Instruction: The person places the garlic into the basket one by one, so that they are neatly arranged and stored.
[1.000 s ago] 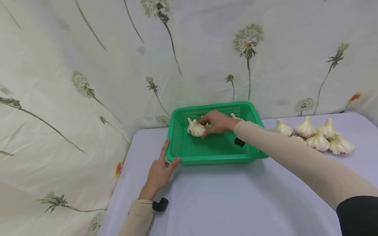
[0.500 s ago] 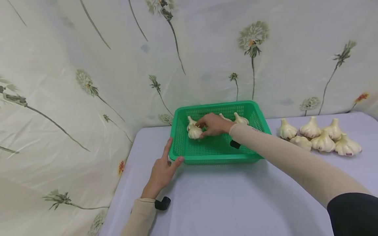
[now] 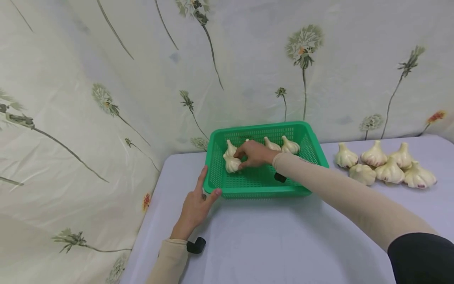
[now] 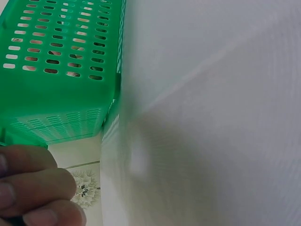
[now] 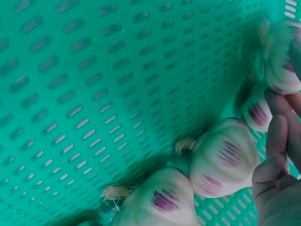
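My right hand [image 3: 254, 153] reaches into a green plastic basket [image 3: 266, 192] and pinches a garlic bulb [image 3: 232, 165] low at the basket's left side. Right behind that bulb stands another garlic bulb [image 3: 231, 148]. Two more garlic bulbs, one [image 3: 291, 146] nearest the right, lie along the back wall, and the tip of another shows above my knuckles. Purple-streaked bulbs [image 5: 225, 157] line the basket wall in the right wrist view. At the basket's front left corner, my left hand [image 3: 194, 207] touches the rim with a straight index finger and thumb; its other fingers [image 4: 37, 186] are bent.
Several garlic bulbs [image 3: 389, 171] are grouped on the white-covered table [image 3: 269, 240] to the right of the basket. A dandelion-print cloth [image 3: 248, 59] hangs close behind the table and along its left side.
My right hand has moved slightly left and toward me with the garlic bulb, lowering it beside the front of another. More bulbs along the back wall have come into sight. My left hand stays at the corner.
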Demonstrator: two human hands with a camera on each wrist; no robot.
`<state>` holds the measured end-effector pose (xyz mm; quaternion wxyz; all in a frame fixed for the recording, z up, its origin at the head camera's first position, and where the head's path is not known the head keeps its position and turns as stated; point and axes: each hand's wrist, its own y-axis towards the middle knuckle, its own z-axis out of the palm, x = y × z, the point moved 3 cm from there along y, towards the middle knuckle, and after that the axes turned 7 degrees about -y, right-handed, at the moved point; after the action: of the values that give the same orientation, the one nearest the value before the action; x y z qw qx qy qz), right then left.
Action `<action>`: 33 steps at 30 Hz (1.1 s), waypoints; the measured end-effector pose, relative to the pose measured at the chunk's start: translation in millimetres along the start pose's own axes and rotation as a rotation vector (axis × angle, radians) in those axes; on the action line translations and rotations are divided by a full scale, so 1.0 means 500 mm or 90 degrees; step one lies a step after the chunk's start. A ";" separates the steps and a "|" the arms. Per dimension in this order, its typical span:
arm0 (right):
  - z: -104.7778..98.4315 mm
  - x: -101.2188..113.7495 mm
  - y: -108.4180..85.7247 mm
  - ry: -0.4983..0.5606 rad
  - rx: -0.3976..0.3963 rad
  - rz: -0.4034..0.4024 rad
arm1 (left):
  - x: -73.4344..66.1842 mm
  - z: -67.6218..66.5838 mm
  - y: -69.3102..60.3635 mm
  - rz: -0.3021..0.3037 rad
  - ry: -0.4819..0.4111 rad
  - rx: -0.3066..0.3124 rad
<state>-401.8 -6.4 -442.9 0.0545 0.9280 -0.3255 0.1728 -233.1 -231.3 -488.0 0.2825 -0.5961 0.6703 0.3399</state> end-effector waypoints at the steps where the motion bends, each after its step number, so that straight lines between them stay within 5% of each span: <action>1: 0.002 -0.001 -0.001 0.001 -0.001 0.002 | 0.000 0.000 0.000 -0.001 -0.001 0.000; 24: 0.006 0.007 -0.015 0.034 0.009 -0.014 | 0.002 0.005 0.001 0.010 -0.003 -0.011; 33: -0.021 -0.005 -0.037 0.040 -0.006 0.005 | 0.003 0.004 0.001 0.012 -0.004 -0.012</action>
<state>-394.9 11.7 -433.7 0.0686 0.9207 -0.3279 0.2002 -233.7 -230.5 -490.1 0.2757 -0.5910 0.6720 0.3508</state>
